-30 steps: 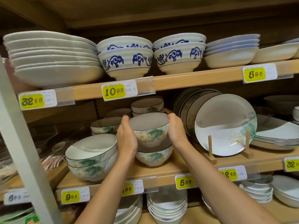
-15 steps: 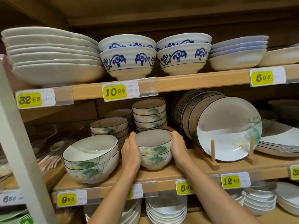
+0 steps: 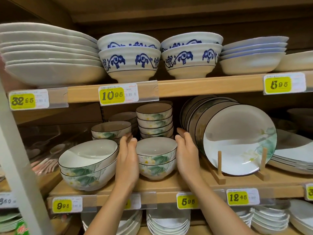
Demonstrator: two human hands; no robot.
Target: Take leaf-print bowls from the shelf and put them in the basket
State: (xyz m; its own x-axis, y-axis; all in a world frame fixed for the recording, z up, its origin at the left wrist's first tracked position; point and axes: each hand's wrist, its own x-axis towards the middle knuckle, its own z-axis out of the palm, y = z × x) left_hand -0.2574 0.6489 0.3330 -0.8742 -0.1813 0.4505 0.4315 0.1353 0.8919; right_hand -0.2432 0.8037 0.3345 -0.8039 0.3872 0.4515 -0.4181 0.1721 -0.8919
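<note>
Head view: left hand [image 3: 127, 160] and right hand [image 3: 186, 156] are flanking the front leaf-print bowls [image 3: 156, 160], fingers [image 3: 126, 141] straight, gripping nothing. No bowl is leaving the shelf [image 3: 186, 185] yet; the basket is out of view.

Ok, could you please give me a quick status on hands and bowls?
Left hand, right hand open, flanking the two stacked white leaf-print ceramic bowls on the wooden shelf. Nothing lifted. Upright leaf-print plates close beside right hand; basket not in view.

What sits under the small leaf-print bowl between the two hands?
A second leaf-print bowl, nested beneath the top bowl and standing on the wooden shelf. Its inside is covered, so anything in it cannot be seen.
</note>
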